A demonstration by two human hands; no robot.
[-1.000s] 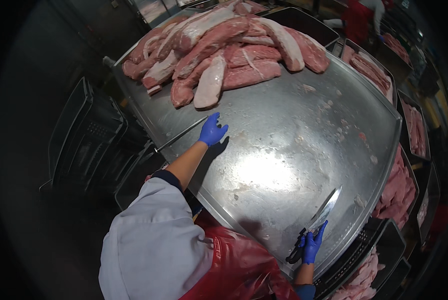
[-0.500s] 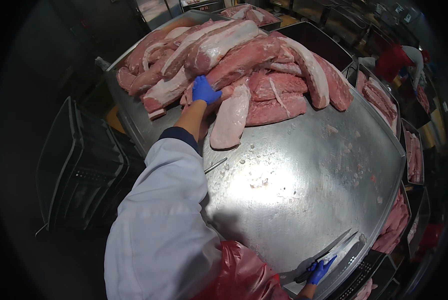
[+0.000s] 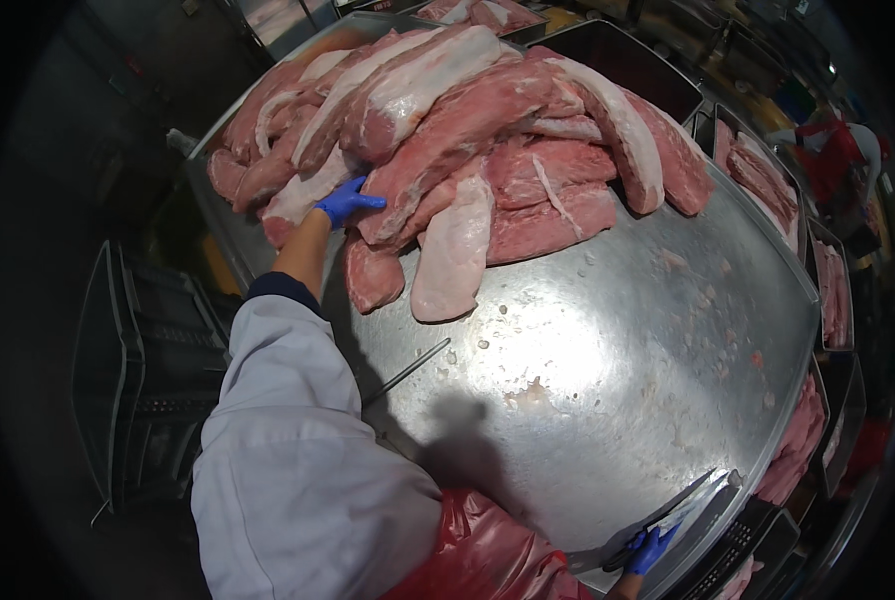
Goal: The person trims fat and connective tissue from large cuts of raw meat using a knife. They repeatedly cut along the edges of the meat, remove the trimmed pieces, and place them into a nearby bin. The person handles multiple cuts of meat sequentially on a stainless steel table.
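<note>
My left hand point(image 3: 346, 204), in a blue glove, is at the left front of a heap of long pink meat slabs. Its fingers are apart, with the thumb lying toward the end of a long red slab point(image 3: 438, 150). Below that end sits a small meat end point(image 3: 375, 278), beside a pale, fat-covered slab point(image 3: 450, 255). Low at the right, my gloved right hand point(image 3: 652, 550) is closed on a knife point(image 3: 680, 505), its blade pointing away to the upper right over the metal table point(image 3: 628, 380).
A thin metal rod point(image 3: 408, 370) lies on the table beside my left sleeve. Dark plastic bins point(image 3: 118, 370) stand at the left. Beyond the right edge are tubs of meat point(image 3: 833, 290), and a person in red point(image 3: 838, 160) works farther back. Small scraps dot the table.
My left hand has slid left and down from the heap's middle, its thumb now stretched out. The small meat end has come into sight. My right hand still holds the knife; the view has shifted slightly.
</note>
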